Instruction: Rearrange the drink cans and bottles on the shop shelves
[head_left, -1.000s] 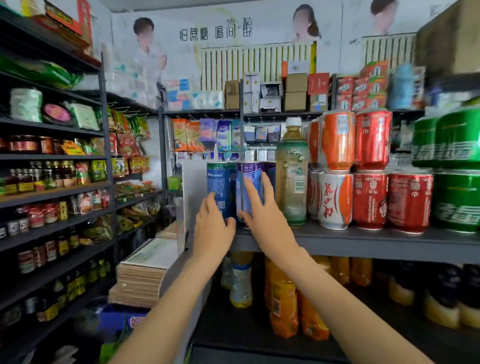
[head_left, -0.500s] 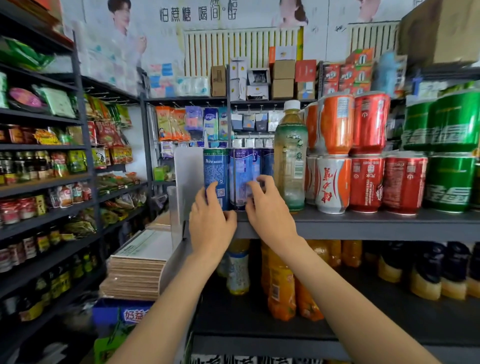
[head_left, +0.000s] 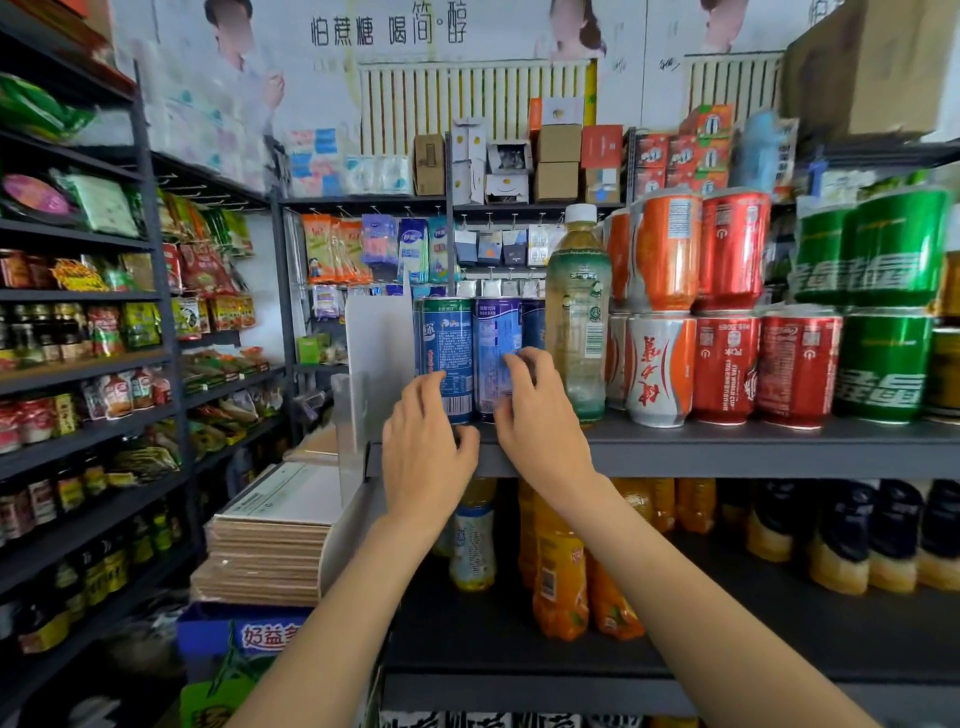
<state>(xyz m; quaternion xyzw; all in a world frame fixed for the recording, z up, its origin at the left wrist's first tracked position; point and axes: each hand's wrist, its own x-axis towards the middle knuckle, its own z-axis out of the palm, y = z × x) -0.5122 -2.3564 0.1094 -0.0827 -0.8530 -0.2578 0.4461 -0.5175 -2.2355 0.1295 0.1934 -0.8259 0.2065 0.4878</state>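
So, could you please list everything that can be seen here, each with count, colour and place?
blue cans: at least three, blue, left end of the grey shelf
tea bottle: one, green-yellow with white cap, right of the blue cans
orange and red cans: two stacked rows, count unclear, right of the tea bottle
green cans: stacked, far right, count unclear
orange juice bottles: several, lower shelf
dark bottles: several, black with yellow base, lower shelf right
cardboard stack: one, brown, lower left
snack packets: many, mixed colours, left shelves
left hand: fingers curled at the blue cans
right hand: fingers curled at the second blue can
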